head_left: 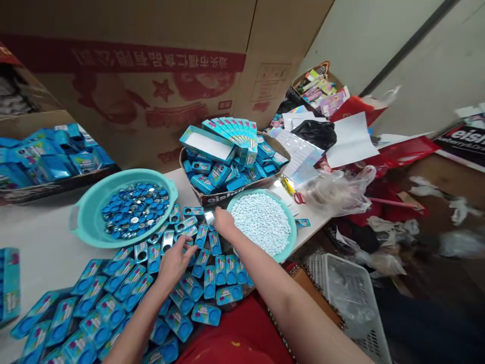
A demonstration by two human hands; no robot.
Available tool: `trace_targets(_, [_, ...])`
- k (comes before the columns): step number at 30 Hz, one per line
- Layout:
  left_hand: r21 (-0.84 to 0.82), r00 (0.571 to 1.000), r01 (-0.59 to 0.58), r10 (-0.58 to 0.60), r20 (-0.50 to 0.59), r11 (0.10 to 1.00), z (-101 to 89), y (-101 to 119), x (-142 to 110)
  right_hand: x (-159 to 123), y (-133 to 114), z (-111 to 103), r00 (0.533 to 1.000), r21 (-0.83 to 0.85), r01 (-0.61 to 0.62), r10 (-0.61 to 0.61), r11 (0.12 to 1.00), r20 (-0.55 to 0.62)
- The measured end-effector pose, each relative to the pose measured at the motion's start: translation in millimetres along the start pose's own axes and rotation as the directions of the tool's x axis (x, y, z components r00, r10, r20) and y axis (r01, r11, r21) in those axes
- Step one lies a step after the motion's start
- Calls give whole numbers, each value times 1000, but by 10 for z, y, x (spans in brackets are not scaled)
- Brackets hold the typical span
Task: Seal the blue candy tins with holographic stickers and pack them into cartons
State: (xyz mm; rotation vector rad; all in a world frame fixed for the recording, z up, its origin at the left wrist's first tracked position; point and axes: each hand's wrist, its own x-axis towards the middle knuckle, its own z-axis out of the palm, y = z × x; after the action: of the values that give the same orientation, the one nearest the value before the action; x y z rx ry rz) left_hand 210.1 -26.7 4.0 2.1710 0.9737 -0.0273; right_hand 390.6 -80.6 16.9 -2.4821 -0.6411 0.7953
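Several small blue tins (125, 288) lie in rows on the white table (41, 242) in front of me. My left hand (175, 263) rests on the tins, fingers bent and reaching toward one near the middle. My right hand (223, 222) is closed on a small silvery tin (209, 217) beside the teal bowl of pale blue tablets (263, 222). A larger teal basin (125, 207) holds blue and silver round lids.
A low cardboard tray (231, 167) behind the bowl holds blue packs and folded cartons. Another box of blue packs (49, 156) stands at the left, big cartons behind. At the right lie papers, plastic bags, and a white plastic basket (348, 298) below the table edge.
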Motion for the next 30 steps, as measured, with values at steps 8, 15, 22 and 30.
trace_targets(8, [-158,989,-147,146,-22,976,181,318,-60,-817,226,319,986,744,-57,-80,665,147])
trace_targets(15, [-300,973,-230,218,-72,926,309,503,-84,-842,377,150,975,973,-186,-97,138,200])
trace_targets(22, [-506,921,-273,375,109,818,422,875,-28,-881,556,-16,994,983,-106,-14,147,109])
trace_targets(30, [-336,953,-199,262,152,921,607,879,-40,-917,697,165,984,959,-166,101,229,146])
